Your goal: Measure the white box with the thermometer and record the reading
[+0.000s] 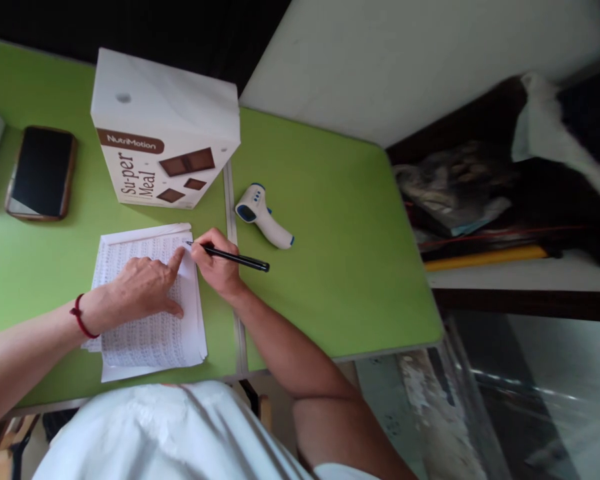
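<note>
Fingers [207, 248] of my right hand [217, 267] gripped a pen [235, 258]; my left hand [145, 288], index extended, pressed the paper stack [150, 340] beside a box [165, 133] and thermometer [263, 217].

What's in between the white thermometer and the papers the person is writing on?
In the head view, the right hand with its black pen and the table's pale seam strip lie between the thermometer and the papers.

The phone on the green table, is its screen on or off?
Off, it seems: the phone lies face up beside the box, its screen plain black.
</note>
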Action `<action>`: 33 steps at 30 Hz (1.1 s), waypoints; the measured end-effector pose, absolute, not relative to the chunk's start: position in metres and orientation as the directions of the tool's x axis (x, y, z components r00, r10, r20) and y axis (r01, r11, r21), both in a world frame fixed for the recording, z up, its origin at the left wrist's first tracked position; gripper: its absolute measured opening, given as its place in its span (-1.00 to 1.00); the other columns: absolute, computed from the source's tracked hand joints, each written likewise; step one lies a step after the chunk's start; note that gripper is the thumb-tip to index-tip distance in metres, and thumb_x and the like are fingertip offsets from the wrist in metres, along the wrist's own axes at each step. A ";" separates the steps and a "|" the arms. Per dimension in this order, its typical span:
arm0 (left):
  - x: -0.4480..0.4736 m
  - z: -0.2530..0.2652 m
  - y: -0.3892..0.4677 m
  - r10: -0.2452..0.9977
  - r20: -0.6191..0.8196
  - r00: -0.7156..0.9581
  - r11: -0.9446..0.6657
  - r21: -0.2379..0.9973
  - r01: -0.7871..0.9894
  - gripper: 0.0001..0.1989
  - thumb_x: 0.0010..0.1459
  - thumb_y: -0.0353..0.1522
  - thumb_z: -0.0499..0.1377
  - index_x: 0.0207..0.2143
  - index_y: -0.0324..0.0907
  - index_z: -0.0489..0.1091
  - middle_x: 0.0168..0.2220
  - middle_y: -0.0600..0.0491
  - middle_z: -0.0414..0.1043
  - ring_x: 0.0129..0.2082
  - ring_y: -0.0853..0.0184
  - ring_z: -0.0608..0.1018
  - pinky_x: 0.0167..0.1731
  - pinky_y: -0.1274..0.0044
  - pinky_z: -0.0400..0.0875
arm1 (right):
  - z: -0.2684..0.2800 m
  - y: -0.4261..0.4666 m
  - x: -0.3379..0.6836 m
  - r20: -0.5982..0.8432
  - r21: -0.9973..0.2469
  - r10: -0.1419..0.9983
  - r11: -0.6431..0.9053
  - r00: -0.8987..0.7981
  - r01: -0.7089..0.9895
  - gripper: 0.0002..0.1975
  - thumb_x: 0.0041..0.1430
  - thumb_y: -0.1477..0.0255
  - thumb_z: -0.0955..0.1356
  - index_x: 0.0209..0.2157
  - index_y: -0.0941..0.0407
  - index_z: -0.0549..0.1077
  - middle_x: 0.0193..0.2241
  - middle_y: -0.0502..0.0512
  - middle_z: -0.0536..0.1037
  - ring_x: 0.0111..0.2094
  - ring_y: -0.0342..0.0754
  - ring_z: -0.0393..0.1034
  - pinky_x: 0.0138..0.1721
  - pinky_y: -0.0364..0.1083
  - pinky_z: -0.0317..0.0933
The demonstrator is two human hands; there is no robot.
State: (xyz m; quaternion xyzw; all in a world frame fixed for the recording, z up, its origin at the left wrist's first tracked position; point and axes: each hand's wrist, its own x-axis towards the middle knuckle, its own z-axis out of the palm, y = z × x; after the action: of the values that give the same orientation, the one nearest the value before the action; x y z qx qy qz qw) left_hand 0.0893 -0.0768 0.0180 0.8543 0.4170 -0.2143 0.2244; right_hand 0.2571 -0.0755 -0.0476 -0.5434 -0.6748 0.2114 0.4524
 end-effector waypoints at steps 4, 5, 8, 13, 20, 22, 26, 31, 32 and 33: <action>0.089 0.019 -0.077 0.616 -0.555 0.559 -0.549 0.206 0.810 0.13 0.08 0.03 0.28 0.41 -0.34 -0.26 -0.22 -0.28 0.58 -0.13 -0.13 0.60 -0.25 0.33 0.38 | -0.048 -0.076 0.256 0.383 -0.773 0.924 0.313 0.012 0.552 -0.83 0.15 0.38 0.28 -0.51 0.04 0.24 -0.63 -0.13 0.34 -0.59 -0.18 0.20 -0.49 -0.17 0.16; 0.089 0.019 -0.077 0.618 -0.556 0.556 -0.548 0.202 0.812 0.13 0.08 0.03 0.27 0.41 -0.34 -0.27 -0.22 -0.28 0.58 -0.13 -0.13 0.60 -0.24 0.33 0.38 | -0.048 -0.076 0.256 0.389 -0.772 0.921 0.319 0.011 0.550 -0.83 0.15 0.38 0.28 -0.51 0.04 0.24 -0.64 -0.13 0.34 -0.60 -0.18 0.20 -0.50 -0.18 0.15; 0.090 0.019 -0.077 0.615 -0.559 0.556 -0.551 0.200 0.810 0.13 0.09 0.04 0.26 0.42 -0.33 -0.28 -0.23 -0.27 0.59 -0.12 -0.12 0.60 -0.23 0.34 0.38 | -0.048 -0.076 0.256 0.405 -0.779 0.914 0.331 0.024 0.533 -0.83 0.15 0.38 0.28 -0.51 0.05 0.25 -0.62 -0.12 0.36 -0.59 -0.18 0.21 -0.49 -0.17 0.15; 0.091 0.019 -0.077 0.617 -0.569 0.543 -0.543 0.192 0.818 0.12 0.09 0.02 0.27 0.41 -0.33 -0.28 -0.22 -0.27 0.58 -0.12 -0.12 0.60 -0.23 0.34 0.38 | -0.049 -0.075 0.256 0.383 -0.780 0.923 0.308 0.027 0.544 -0.83 0.15 0.36 0.28 -0.51 0.05 0.25 -0.63 -0.12 0.34 -0.59 -0.18 0.21 -0.49 -0.17 0.16; 0.089 0.016 -0.077 0.619 -0.557 0.554 -0.545 0.204 0.813 0.14 0.07 0.05 0.27 0.42 -0.32 -0.28 -0.23 -0.27 0.58 -0.13 -0.13 0.60 -0.22 0.33 0.38 | -0.050 -0.075 0.256 0.389 -0.776 0.921 0.317 0.017 0.545 -0.83 0.13 0.38 0.28 -0.51 0.04 0.23 -0.64 -0.13 0.33 -0.60 -0.18 0.20 -0.50 -0.17 0.13; 0.090 0.017 -0.077 0.618 -0.563 0.549 -0.541 0.202 0.817 0.13 0.08 0.04 0.27 0.41 -0.33 -0.27 -0.23 -0.28 0.58 -0.12 -0.13 0.60 -0.22 0.33 0.39 | -0.050 -0.075 0.257 0.394 -0.773 0.919 0.325 0.010 0.544 -0.83 0.13 0.39 0.28 -0.52 0.04 0.23 -0.64 -0.13 0.33 -0.60 -0.18 0.19 -0.50 -0.17 0.14; 0.090 0.018 -0.076 0.617 -0.566 0.547 -0.541 0.200 0.817 0.11 0.09 0.03 0.27 0.41 -0.30 -0.26 -0.23 -0.27 0.58 -0.12 -0.13 0.60 -0.22 0.33 0.39 | -0.049 -0.076 0.258 0.382 -0.786 0.923 0.303 0.038 0.539 -0.83 0.14 0.38 0.27 -0.52 0.04 0.24 -0.63 -0.12 0.34 -0.59 -0.17 0.21 -0.49 -0.17 0.17; 0.088 0.013 -0.076 0.625 -0.541 0.563 -0.549 0.209 0.809 0.13 0.06 0.06 0.27 0.41 -0.29 -0.25 -0.27 -0.23 0.59 -0.15 -0.13 0.61 -0.26 0.34 0.38 | -0.049 -0.076 0.261 0.410 -0.777 0.909 0.307 0.072 0.550 -0.83 0.13 0.38 0.27 -0.53 0.04 0.25 -0.64 -0.12 0.36 -0.59 -0.17 0.22 -0.50 -0.16 0.18; 0.088 0.013 -0.076 0.622 -0.544 0.563 -0.549 0.210 0.809 0.13 0.06 0.06 0.27 0.41 -0.30 -0.26 -0.27 -0.23 0.59 -0.15 -0.13 0.61 -0.26 0.34 0.38 | -0.049 -0.076 0.261 0.415 -0.777 0.907 0.314 0.068 0.546 -0.83 0.13 0.38 0.27 -0.53 0.04 0.25 -0.64 -0.12 0.36 -0.59 -0.17 0.22 -0.50 -0.17 0.18; 0.088 0.014 -0.076 0.619 -0.549 0.561 -0.547 0.210 0.810 0.12 0.07 0.05 0.27 0.41 -0.30 -0.26 -0.27 -0.23 0.59 -0.15 -0.13 0.61 -0.26 0.34 0.38 | -0.049 -0.076 0.261 0.417 -0.778 0.907 0.319 0.065 0.542 -0.83 0.13 0.38 0.28 -0.53 0.04 0.25 -0.64 -0.12 0.36 -0.59 -0.17 0.22 -0.50 -0.17 0.17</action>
State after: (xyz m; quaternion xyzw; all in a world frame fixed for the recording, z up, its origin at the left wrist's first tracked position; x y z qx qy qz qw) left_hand 0.0880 -0.0762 0.0138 0.8540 0.4185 -0.2106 0.2263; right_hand 0.2611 -0.0756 -0.0491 -0.5515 -0.6566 0.1909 0.4778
